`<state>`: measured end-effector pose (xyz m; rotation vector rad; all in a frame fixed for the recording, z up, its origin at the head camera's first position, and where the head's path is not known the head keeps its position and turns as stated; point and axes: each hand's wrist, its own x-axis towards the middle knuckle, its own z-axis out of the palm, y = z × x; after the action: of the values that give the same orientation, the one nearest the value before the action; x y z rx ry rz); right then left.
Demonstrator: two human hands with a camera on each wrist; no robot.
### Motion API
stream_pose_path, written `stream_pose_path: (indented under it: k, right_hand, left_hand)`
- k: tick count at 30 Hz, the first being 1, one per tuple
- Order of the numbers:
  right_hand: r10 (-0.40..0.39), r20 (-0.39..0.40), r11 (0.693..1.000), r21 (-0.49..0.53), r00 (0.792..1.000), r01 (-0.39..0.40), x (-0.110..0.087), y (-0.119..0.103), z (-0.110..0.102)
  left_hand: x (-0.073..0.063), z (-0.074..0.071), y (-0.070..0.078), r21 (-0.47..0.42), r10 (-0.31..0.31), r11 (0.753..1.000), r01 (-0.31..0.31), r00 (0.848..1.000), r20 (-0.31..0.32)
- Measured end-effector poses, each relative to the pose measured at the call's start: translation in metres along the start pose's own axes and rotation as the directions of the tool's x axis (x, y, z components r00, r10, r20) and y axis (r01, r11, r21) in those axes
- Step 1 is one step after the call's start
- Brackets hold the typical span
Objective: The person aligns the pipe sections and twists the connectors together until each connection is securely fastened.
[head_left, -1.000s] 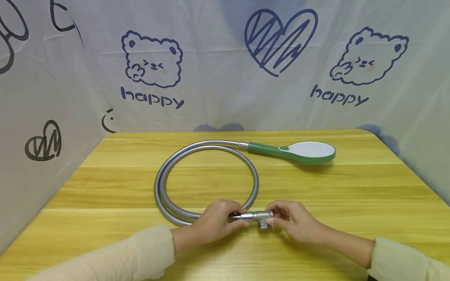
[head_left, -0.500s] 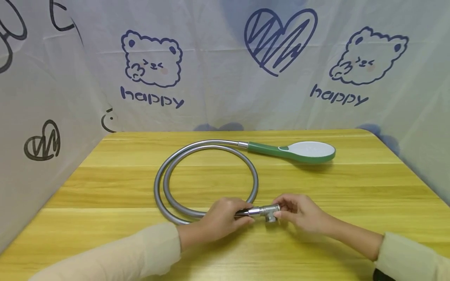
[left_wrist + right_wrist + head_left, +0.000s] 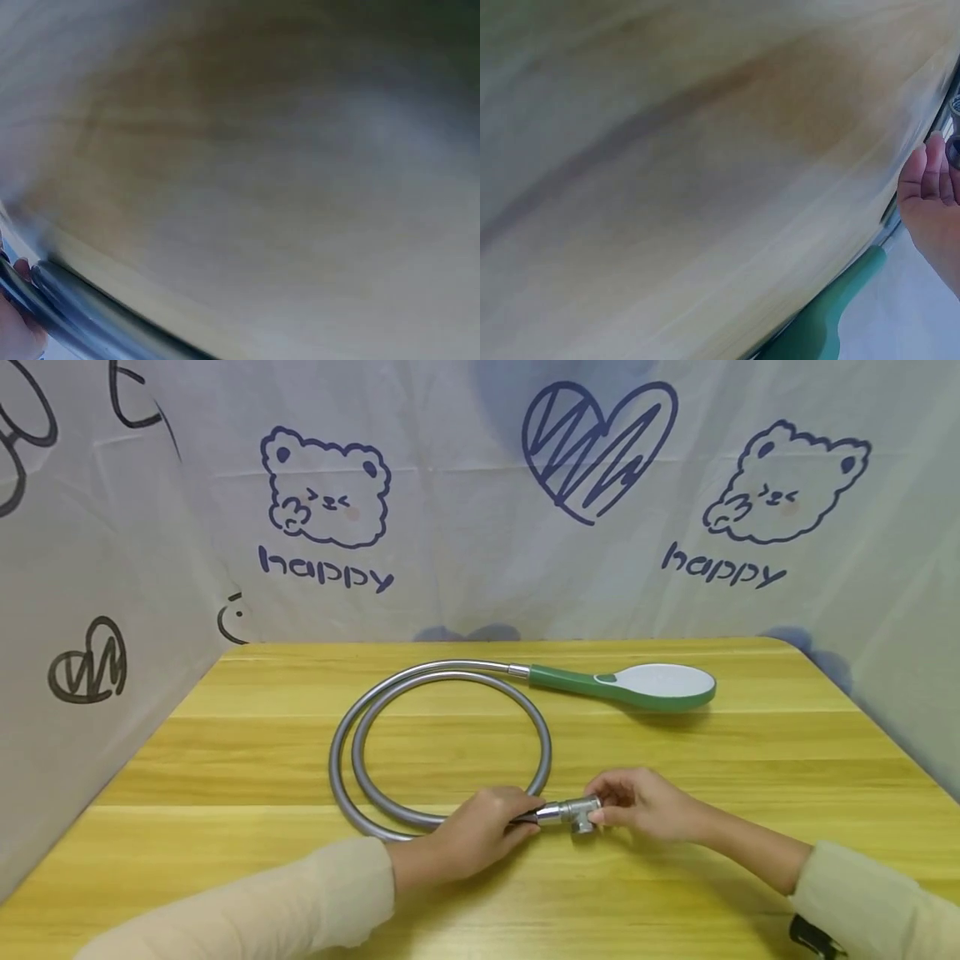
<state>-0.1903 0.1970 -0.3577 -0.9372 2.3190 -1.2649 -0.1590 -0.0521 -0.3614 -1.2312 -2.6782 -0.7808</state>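
Note:
A silvery shower hose (image 3: pixel 334 752) lies coiled on the wooden table. Its far end joins a green and white shower head (image 3: pixel 667 687). My left hand (image 3: pixel 476 835) grips the hose's near end, just behind its chrome nut (image 3: pixel 550 813). Against that nut sits a small metal T-shaped fitting (image 3: pixel 582 812), its side outlet pointing toward me. My right hand (image 3: pixel 656 808) pinches the fitting's right end between thumb and fingers. The right wrist view has part of the right hand (image 3: pixel 934 206) beside the fitting (image 3: pixel 952 150). Hose strands (image 3: pixel 112 315) cross the left wrist view's lower left corner.
The wooden table (image 3: pixel 787 760) has its back edge against a white cloth (image 3: pixel 457 552) printed with bears and hearts. More cloth hangs at the left and right sides. The hose loop lies just beyond the left hand, and the shower head is farther back.
Both hands have shifted right and slightly away from me, carrying the hose end and T-shaped fitting along. The near hose strand has spread apart from the outer one. The shower head stays put.

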Motion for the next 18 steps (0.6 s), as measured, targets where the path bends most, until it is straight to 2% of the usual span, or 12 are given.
stream_pose_path:
  k: [9, 18]
  right_hand:
    - [-0.050, -0.033, 0.996, -0.079, 0.998, 0.047, 0.0002, 0.0046, -0.0011]
    - [-0.085, -0.008, 0.990, -0.114, 0.996, 0.083, 0.0018, 0.0057, -0.0003]
  left_hand:
    - [0.0005, 0.0024, -0.0044, 0.040, 0.043, 0.998, -0.042, 0.999, -0.034]
    - [0.0017, 0.0038, -0.0058, 0.056, 0.012, 0.998, -0.011, 1.000, -0.012]
